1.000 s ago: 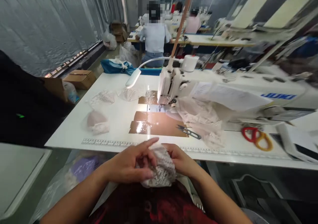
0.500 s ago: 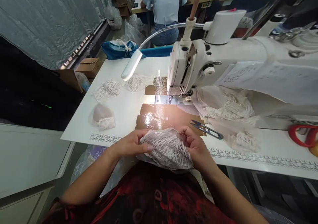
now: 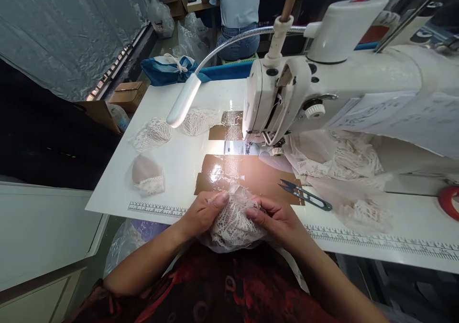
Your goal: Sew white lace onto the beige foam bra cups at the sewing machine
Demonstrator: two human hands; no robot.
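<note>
A bunched piece of white lace point(image 3: 233, 218) sits at the near edge of the white sewing table point(image 3: 172, 165), held between both hands. My left hand point(image 3: 202, 213) grips its left side with fingers curled over the top. My right hand point(image 3: 274, 218) pinches its right side, thumb pressed into the lace. Just beyond the hands lies a shiny brown sheet point(image 3: 247, 175) under the needle of the white sewing machine point(image 3: 287, 93). Thread snips point(image 3: 304, 194) lie on the table right of my right hand.
Three lace cups point(image 3: 150, 132) lie at the table's left under a gooseneck lamp point(image 3: 182, 101). More lace and clear plastic point(image 3: 340, 165) pile up under the machine arm. A red scissor handle point(image 3: 450, 201) is at far right. A person in a light blue top point(image 3: 238, 7) sits beyond.
The view has tilted down and closer to the table. My hands have drawn together, and the lace, spread wider half a second ago, is now bunched between them.
</note>
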